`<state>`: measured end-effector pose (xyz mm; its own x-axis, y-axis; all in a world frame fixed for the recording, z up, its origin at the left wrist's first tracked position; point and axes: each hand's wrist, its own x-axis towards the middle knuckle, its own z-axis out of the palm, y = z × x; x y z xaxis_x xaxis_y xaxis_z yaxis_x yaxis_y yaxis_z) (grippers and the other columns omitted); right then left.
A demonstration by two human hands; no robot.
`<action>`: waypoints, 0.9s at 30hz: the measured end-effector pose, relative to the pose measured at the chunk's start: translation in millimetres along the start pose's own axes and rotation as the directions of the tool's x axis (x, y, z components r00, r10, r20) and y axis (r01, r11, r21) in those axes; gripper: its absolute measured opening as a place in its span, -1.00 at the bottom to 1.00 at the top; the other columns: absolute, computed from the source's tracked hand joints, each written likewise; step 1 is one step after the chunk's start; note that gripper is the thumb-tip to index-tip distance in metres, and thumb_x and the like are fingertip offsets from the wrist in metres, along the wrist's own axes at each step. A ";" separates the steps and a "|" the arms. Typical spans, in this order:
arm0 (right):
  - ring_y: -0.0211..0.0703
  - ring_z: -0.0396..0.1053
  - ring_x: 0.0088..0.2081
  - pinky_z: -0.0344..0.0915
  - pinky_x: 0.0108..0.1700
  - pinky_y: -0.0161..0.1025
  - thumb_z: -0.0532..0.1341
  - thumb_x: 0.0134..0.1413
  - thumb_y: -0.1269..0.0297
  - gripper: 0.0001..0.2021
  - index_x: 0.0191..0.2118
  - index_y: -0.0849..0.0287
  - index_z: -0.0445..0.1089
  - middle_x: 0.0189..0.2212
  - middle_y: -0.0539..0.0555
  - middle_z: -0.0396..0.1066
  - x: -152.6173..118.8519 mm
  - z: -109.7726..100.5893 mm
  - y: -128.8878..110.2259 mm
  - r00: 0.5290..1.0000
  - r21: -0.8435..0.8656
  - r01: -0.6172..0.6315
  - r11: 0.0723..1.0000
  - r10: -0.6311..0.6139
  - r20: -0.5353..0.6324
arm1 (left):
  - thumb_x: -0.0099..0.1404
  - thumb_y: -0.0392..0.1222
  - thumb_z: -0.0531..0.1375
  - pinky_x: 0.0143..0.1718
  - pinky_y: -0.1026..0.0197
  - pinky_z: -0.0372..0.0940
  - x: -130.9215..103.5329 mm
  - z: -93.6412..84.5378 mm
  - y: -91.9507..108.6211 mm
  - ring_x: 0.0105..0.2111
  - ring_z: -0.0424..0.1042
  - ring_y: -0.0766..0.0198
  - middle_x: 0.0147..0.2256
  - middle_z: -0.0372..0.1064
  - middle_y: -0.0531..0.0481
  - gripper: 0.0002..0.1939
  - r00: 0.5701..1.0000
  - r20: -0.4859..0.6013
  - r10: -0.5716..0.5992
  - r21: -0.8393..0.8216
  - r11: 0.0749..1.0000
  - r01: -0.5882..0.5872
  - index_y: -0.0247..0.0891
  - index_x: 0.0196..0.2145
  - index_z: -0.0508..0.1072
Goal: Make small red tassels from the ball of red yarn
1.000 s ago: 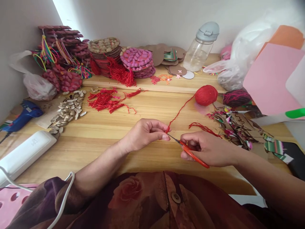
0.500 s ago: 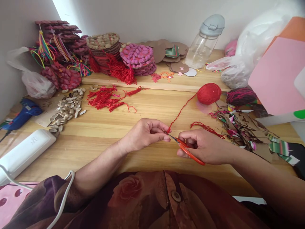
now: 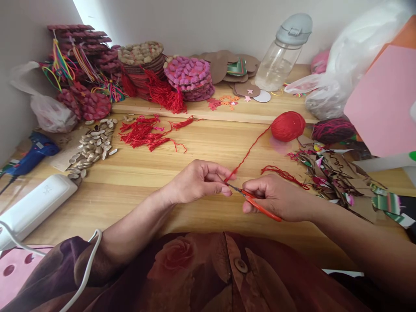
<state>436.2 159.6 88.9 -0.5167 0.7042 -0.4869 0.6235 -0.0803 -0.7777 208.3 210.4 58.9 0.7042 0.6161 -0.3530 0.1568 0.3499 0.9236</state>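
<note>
My left hand (image 3: 204, 182) is closed in a pinch on red yarn (image 3: 249, 151), which runs up and right to a red yarn ball (image 3: 287, 126). In my right hand (image 3: 276, 195) is a pair of small scissors (image 3: 261, 207) with orange-red handles. The scissor tips reach the yarn at my left fingertips, and the blades look nearly together. Cut red strands (image 3: 286, 173) lie just beyond my right hand. Farther back on the left rests a heap of red tassels (image 3: 144, 132).
Pistachio shells (image 3: 92, 145), a blue glue gun (image 3: 32, 154) and a white power strip (image 3: 35, 212) are at left. Stacked decorated discs (image 3: 188, 76) and a water bottle (image 3: 279, 52) stand on the back ledge. Cardboard scraps (image 3: 338, 177) litter the right side.
The scissor blades have come closer together at the yarn by my left fingertips. Both hands stay almost in place, and the view has shifted slightly.
</note>
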 end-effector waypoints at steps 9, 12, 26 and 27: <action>-0.37 -0.02 -0.57 -0.06 -0.54 -0.36 0.28 0.02 0.04 -0.65 -0.50 0.16 0.18 -0.64 -0.16 0.10 -4.8 3.4 6.6 1.000 0.132 -0.007 0.991 0.007 0.002 | 0.13 -0.18 0.35 -0.40 0.28 0.27 2.5 -12.0 -1.9 -0.48 0.46 0.32 -0.37 0.58 -0.12 -0.46 0.997 0.006 0.078 0.019 0.997 -0.078 -0.31 0.06 0.37; -0.37 -0.02 -0.57 -0.06 -0.53 -0.36 0.30 -0.01 0.02 -0.63 -0.50 0.15 0.16 -0.64 -0.17 0.07 -8.7 7.1 12.5 0.998 0.151 -0.058 0.987 0.062 -0.022 | 0.12 -0.17 0.36 -0.41 0.28 0.27 3.7 -14.5 -2.4 -0.47 0.48 0.30 -0.36 0.58 -0.14 -0.46 0.996 0.016 0.084 0.018 0.996 -0.084 -0.33 0.05 0.38; -0.21 0.22 -0.54 -0.05 -0.47 -0.26 0.09 0.15 0.02 -0.69 -0.47 0.12 0.24 -0.57 0.00 0.32 -48.7 17.0 25.9 0.874 -0.498 -0.369 0.785 0.110 -0.474 | 0.15 -0.25 0.35 -0.44 0.19 0.43 -6.2 -23.1 3.7 -0.45 0.56 0.15 -0.44 0.56 -0.05 -0.63 0.957 0.052 0.285 -0.457 0.859 -0.231 -0.24 -0.07 0.42; -0.18 0.25 -0.53 -0.05 -0.47 -0.25 0.09 0.15 0.03 -0.71 -0.47 0.12 0.26 -0.55 0.02 0.35 -53.7 17.9 29.9 0.862 -0.516 -0.410 0.752 0.135 -0.488 | 0.16 -0.28 0.34 -0.44 0.20 0.43 -5.6 -22.1 4.0 -0.44 0.56 0.16 -0.43 0.56 -0.07 -0.64 0.960 0.062 0.273 -0.441 0.870 -0.219 -0.26 -0.08 0.43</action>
<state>472.1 106.8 84.7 -0.0749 0.9408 -0.3306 0.9836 0.0151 -0.1800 189.7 223.9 61.2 0.7616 0.6434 -0.0775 -0.3234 0.4809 0.8150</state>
